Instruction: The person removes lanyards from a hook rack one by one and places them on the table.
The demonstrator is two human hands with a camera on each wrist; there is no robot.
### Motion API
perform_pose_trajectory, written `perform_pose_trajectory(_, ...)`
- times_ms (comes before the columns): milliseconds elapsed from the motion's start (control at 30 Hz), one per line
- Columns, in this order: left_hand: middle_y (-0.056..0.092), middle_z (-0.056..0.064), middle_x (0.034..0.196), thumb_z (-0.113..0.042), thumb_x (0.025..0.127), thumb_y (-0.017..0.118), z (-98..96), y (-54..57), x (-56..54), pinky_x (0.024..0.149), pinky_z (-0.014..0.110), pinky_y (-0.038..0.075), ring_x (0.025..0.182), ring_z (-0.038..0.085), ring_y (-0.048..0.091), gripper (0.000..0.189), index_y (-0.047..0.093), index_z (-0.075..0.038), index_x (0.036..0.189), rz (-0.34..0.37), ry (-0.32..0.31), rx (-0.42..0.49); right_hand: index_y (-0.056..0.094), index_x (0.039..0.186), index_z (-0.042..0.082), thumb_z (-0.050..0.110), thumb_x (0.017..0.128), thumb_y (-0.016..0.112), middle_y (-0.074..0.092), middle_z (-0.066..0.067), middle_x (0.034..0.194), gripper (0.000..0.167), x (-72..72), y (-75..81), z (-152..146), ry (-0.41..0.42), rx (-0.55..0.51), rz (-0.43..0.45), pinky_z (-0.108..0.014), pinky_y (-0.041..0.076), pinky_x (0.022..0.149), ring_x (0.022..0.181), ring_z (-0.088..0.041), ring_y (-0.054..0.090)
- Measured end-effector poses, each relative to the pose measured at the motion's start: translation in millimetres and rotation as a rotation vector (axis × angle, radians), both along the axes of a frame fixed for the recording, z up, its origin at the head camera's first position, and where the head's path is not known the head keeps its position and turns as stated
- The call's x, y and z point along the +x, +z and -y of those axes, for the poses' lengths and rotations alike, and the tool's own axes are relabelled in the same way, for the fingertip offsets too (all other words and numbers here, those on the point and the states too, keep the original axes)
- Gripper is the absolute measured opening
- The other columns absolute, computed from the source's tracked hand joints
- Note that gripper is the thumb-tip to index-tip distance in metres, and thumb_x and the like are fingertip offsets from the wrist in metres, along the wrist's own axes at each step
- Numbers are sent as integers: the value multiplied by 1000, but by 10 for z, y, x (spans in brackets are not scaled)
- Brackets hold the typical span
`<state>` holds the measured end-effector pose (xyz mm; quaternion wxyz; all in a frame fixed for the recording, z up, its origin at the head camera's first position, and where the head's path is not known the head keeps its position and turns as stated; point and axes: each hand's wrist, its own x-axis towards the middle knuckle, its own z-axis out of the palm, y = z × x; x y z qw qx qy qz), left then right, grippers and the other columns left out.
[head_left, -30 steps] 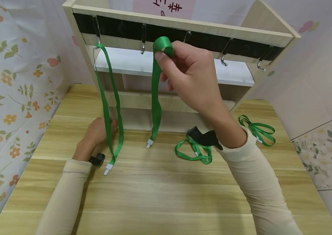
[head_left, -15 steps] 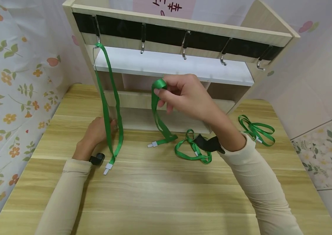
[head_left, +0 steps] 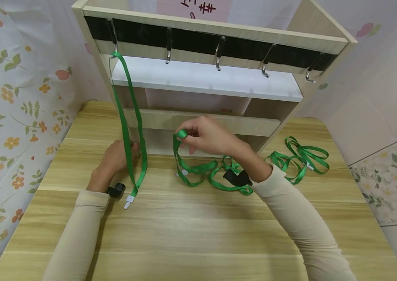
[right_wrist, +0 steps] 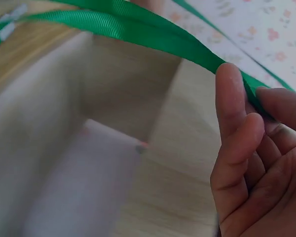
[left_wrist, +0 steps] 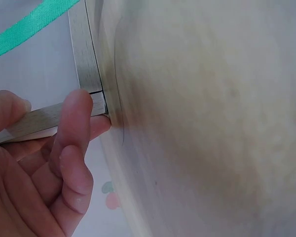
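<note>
My right hand (head_left: 212, 136) pinches a green lanyard (head_left: 198, 168) between thumb and fingertips, low in front of the wooden rack (head_left: 156, 118). The lanyard's lower part drapes onto the table, its white clip (head_left: 185, 172) partly behind the ribbon. In the right wrist view the green ribbon (right_wrist: 163, 37) runs out from between the fingers. My left hand (head_left: 114, 158) grips the rack's lower left; the left wrist view shows thumb and fingers around a wooden panel edge (left_wrist: 39, 118). Another green lanyard (head_left: 139, 117) hangs from the leftmost hook (head_left: 114, 37), passing in front of that hand.
More green lanyards lie on the table (head_left: 184, 234): a looped lanyard (head_left: 230, 188) under my right wrist, another lanyard (head_left: 298, 171) beside my forearm, and a lanyard (head_left: 319, 158) at the right. Several metal hooks (head_left: 218, 62) line the rack's black strip.
My right hand has come down from hook height towards the table with the lanyard, whose lower end now folds on the tabletop. The left hand stays on the rack.
</note>
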<state>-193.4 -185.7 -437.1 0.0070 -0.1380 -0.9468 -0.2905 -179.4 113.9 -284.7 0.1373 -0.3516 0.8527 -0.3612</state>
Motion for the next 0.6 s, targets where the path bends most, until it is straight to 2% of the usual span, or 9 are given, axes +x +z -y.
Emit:
perform_pose_trajectory(200,56,8,61,-20,103,44,-1,-17,-5,50,32,36,55,23,49,38,59,-3,72,-9,1,8,72,104,7,10,99,57,72,-1,84,16,-84,-225,-58,-35,83,-64,-26,52,67,63,-8,67)
perform_pose_trajectory(400,55,8,60,-20,103,44,-4,-30,-8,49,32,36,54,23,48,37,58,-3,72,-10,9,15,70,94,9,10,96,57,61,1,80,13,-149,-421,-198,-53,217,-206,-26,41,65,63,-10,49)
perform_pose_trajectory(600,57,9,63,-18,103,45,2,-28,-5,50,32,37,55,24,49,36,59,-2,74,-18,4,11,60,79,15,15,97,60,49,6,70,18,-160,-638,-312,-15,393,-209,-27,38,62,63,-11,45)
